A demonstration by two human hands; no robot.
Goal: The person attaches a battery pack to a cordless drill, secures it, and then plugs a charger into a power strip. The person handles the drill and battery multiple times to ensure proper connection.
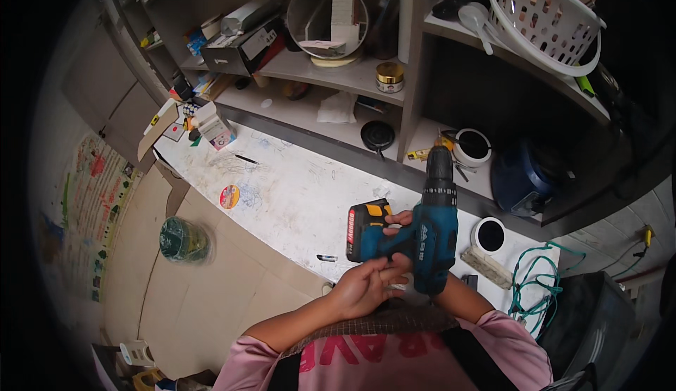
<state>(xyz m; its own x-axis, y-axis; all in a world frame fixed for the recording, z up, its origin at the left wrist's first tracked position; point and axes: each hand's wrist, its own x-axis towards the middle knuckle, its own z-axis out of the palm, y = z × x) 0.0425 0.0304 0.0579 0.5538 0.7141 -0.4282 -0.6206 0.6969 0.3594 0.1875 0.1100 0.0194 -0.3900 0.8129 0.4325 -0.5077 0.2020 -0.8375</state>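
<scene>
The right hand grasps the drill by its handle above the tabletop; whether the left hand grips anything cannot be told. Caution: a slackened grip could let the battery twist the drill loose.

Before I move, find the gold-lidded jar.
In the head view, the gold-lidded jar stands at upper middle, on the shelf, right of the round mirror.

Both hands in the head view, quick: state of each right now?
Left hand: open, fingers loosely bent, close beside the drill; contact cannot be told.
Right hand: closed around the drill's handle, mostly hidden behind it.
</scene>
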